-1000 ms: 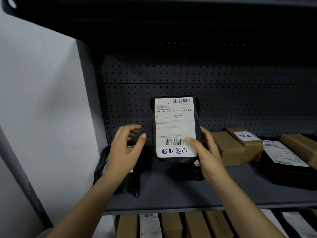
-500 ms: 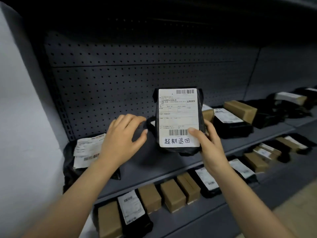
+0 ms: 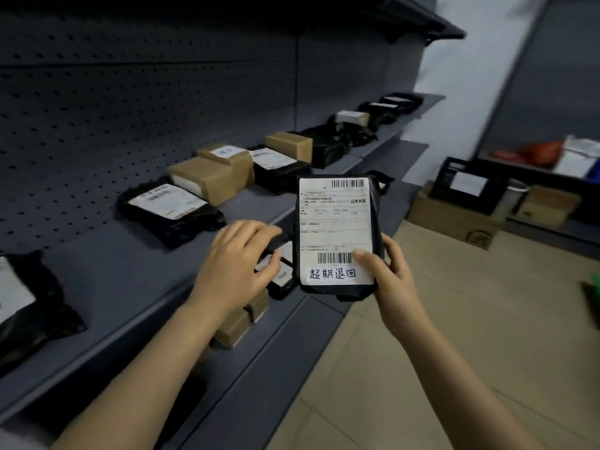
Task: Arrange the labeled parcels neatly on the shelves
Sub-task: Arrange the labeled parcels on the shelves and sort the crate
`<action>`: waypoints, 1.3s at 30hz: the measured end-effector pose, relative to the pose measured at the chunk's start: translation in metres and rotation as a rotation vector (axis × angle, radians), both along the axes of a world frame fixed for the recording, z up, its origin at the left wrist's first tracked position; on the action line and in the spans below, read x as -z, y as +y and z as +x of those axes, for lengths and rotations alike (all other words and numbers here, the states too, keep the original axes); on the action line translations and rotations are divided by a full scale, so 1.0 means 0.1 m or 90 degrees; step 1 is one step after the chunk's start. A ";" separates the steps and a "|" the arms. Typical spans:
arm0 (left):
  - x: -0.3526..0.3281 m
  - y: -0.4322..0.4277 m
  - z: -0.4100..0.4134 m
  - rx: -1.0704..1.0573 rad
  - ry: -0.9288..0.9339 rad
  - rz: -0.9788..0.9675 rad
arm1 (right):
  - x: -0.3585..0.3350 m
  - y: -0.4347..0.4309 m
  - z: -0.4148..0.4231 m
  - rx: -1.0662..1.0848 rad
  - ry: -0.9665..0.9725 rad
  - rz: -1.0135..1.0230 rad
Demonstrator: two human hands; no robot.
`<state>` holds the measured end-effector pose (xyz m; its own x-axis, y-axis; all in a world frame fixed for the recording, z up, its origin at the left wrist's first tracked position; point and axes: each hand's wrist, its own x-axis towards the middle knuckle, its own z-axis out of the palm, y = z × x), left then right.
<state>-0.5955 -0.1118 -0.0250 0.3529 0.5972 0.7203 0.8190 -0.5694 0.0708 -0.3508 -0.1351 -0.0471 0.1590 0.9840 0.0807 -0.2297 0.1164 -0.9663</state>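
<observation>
My right hand (image 3: 389,277) grips a black parcel (image 3: 337,235) with a white shipping label, held upright in the air beyond the front edge of the grey shelf (image 3: 130,271). The thumb lies on the label's lower right. My left hand (image 3: 237,267) hovers just left of the parcel with loosely curled fingers and holds nothing. On the shelf lie a black labeled parcel (image 3: 168,209), two brown boxes (image 3: 211,170) and further black parcels (image 3: 279,167) in a row to the right. Another black parcel (image 3: 22,306) lies at the far left.
A lower shelf (image 3: 292,336) carries brown boxes (image 3: 233,329) and labeled black parcels under my left hand. On the floor at the right stand a cardboard box (image 3: 454,219) and a black crate (image 3: 470,186). A second rack (image 3: 552,157) holds bags at the far right.
The view has swung right along the shelving. My right hand has carried the parcel off the shelf toward the aisle. My left hand has followed beside it.
</observation>
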 end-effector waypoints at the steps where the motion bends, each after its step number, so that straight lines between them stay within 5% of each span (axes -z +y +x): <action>1: 0.03 0.01 0.17 0.022 0.001 -0.003 | 0.03 -0.07 0.14 0.022 0.003 -0.006; 12: 0.32 0.27 2.26 0.223 0.061 -0.018 | 0.32 -0.58 2.04 0.209 0.040 -0.061; 21: 0.48 0.82 3.82 0.259 0.074 -0.060 | 0.47 -0.17 3.51 0.286 0.043 -0.092; 39: 0.59 4.25 5.94 0.362 0.034 -0.086 | 0.51 2.95 5.30 0.398 0.035 -0.092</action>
<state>-0.0014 0.3136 -0.0838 0.6786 0.3884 0.6235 0.3917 -0.9094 0.1401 0.1794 0.1601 -0.0985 0.7056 0.7051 -0.0703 -0.2104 0.1138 -0.9710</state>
